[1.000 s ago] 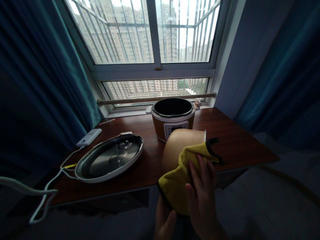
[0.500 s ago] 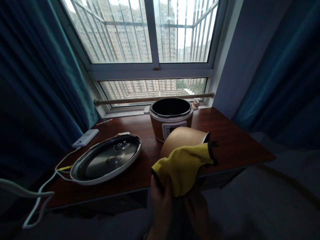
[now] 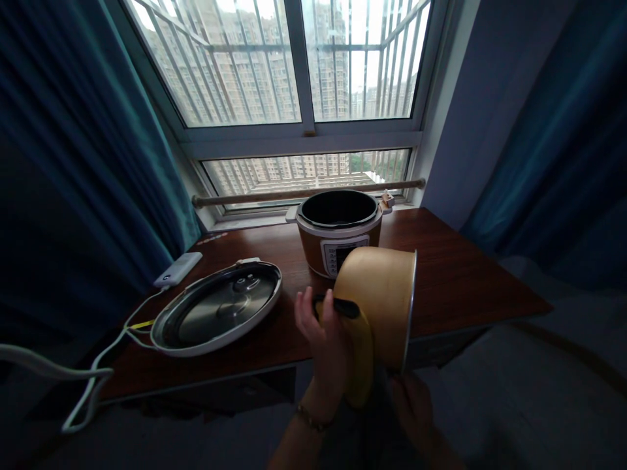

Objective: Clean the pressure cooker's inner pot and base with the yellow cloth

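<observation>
Dark wooden table (image 3: 455, 281) beneath a barred window (image 3: 294, 65) — left hand (image 3: 326, 333), fingers closed on a yellow cloth (image 3: 360, 352), against the golden inner pot (image 3: 385, 300); right hand (image 3: 416, 411) beneath it, grip indiscernible.

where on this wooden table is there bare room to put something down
The dark wooden table is bare on its right side, between the orange cooker base and the right edge. The left is crowded: round steel lid, white power bank, white cables.
</observation>
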Demonstrator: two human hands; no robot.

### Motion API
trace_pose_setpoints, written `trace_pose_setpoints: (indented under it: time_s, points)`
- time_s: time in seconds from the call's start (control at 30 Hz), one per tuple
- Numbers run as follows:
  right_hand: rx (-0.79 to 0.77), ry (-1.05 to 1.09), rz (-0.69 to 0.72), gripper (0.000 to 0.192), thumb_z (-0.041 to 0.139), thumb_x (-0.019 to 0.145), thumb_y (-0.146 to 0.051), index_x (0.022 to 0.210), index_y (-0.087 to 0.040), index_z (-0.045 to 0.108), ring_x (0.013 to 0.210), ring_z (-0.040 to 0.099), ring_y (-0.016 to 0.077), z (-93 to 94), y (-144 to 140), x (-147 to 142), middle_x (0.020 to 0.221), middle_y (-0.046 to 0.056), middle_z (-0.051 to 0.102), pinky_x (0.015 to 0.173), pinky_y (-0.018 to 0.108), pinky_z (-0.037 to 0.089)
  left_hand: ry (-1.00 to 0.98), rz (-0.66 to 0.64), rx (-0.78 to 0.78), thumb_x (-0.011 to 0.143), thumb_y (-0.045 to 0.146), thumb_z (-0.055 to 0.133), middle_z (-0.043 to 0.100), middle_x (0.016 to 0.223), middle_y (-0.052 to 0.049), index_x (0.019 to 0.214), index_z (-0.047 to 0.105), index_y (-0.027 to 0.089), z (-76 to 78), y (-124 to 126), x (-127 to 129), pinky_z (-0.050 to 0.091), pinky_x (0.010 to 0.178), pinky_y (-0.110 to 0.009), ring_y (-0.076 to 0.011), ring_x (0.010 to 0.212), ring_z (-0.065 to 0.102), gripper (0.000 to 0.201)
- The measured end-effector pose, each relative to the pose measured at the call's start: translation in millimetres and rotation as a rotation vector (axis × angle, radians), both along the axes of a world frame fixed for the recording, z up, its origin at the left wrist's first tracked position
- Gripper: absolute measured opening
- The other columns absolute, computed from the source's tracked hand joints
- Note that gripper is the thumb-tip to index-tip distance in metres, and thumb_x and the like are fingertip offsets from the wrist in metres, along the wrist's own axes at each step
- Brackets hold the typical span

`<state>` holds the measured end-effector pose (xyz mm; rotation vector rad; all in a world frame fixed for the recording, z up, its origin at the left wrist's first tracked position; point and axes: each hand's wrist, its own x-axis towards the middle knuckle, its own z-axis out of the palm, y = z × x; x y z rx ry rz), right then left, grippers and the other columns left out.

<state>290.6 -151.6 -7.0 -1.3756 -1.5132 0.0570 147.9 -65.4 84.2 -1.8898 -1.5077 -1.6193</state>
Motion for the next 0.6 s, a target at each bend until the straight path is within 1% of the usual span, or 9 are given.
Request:
trace_pose_setpoints:
  time_s: [0.03,0.1,0.17,0.2,0.27,0.3,0.4,0.5,0.6]
  points:
    - [0.029,0.017,0.024,0.043,0.035,0.091,-0.042,0.073,-0.017,0.065,0.047,0.058,0.0144,2.1,0.5,4.5,0.057,0.005,0.064,0.046,0.023,0.050,0.076,-0.060,0.071,0.085,0.011,0.046,0.032,0.137,-0.014,0.127,0.043,0.021,-2.7,-1.9,7.2,0.028,0.105,-0.048,-0.0273,0.133,0.024,0.044]
    - [0.076,-0.014,0.013,0.034,0.038,0.091,-0.037,0.081,-0.018,0.064,0.051,0.061,0.0150,6.5,1.0,12.5,0.063,0.005,0.066,0.049,0.023,0.051,0.179,-0.230,0.154,0.086,0.011,0.043,0.042,0.131,-0.012,0.128,0.042,0.021,-8.7,-5.2,17.4,0.031,0.104,-0.046,-0.0266,0.131,0.029,0.044]
    - [0.067,-0.004,0.007,0.029,0.040,0.091,-0.035,0.091,-0.018,0.063,0.058,0.063,0.0162,12.6,0.9,18.0,0.070,0.006,0.068,0.054,0.024,0.052,0.147,-0.351,0.166,0.087,0.013,0.040,0.045,0.129,-0.015,0.134,0.033,0.018,-13.6,-6.5,22.3,0.037,0.100,-0.046,-0.0265,0.129,0.034,0.049]
    - [0.050,0.011,-0.017,0.029,0.040,0.090,-0.036,0.096,-0.018,0.062,0.063,0.065,0.0174,16.6,0.9,19.6,0.075,0.007,0.069,0.057,0.026,0.053,0.104,-0.367,0.168,0.086,0.014,0.041,0.042,0.131,-0.016,0.137,0.028,0.018,-15.5,-6.5,23.3,0.039,0.098,-0.046,-0.0266,0.128,0.035,0.052]
    - [0.014,0.058,-0.100,0.032,0.041,0.090,-0.037,0.102,-0.016,0.061,0.073,0.066,0.0198,26.2,1.4,20.2,0.085,0.009,0.069,0.061,0.028,0.053,0.076,-0.365,0.190,0.085,0.019,0.045,0.036,0.137,-0.018,0.138,0.023,0.017,-18.8,-7.0,24.0,0.039,0.097,-0.046,-0.0269,0.129,0.034,0.058]
    - [-0.004,0.090,-0.151,0.033,0.040,0.090,-0.038,0.102,-0.015,0.060,0.075,0.066,0.0205,31.3,2.0,19.5,0.087,0.010,0.069,0.062,0.029,0.053,0.114,-0.365,0.197,0.085,0.024,0.047,0.035,0.138,-0.019,0.139,0.023,0.016,-20.4,-7.9,24.0,0.038,0.099,-0.046,-0.0276,0.130,0.032,0.059]
    - [-0.055,0.187,-0.233,0.037,0.035,0.091,-0.040,0.093,-0.015,0.062,0.067,0.065,0.0200,44.7,4.4,15.7,0.078,0.010,0.069,0.057,0.028,0.051,0.332,-0.352,0.180,0.082,0.045,0.049,0.048,0.128,-0.021,0.136,0.031,0.008,-24.5,-13.9,24.6,0.026,0.105,-0.050,-0.0309,0.133,0.026,0.067]
    - [-0.073,0.261,-0.232,0.039,0.038,0.089,-0.044,0.088,-0.015,0.065,0.061,0.064,0.0197,53.3,5.5,13.2,0.072,0.009,0.069,0.054,0.027,0.049,0.442,-0.276,0.121,0.079,0.052,0.052,0.056,0.119,-0.021,0.130,0.041,0.004,-24.2,-22.7,26.2,0.013,0.109,-0.050,-0.0313,0.135,0.019,0.071]
    - [-0.089,0.338,-0.162,0.037,0.041,0.088,-0.042,0.089,-0.015,0.066,0.060,0.063,0.0180,60.8,5.0,11.6,0.072,0.007,0.069,0.054,0.025,0.049,0.420,-0.236,0.096,0.082,0.045,0.049,0.058,0.119,-0.018,0.126,0.047,0.006,-14.5,-31.5,27.5,0.009,0.110,-0.049,-0.0287,0.137,0.014,0.059]
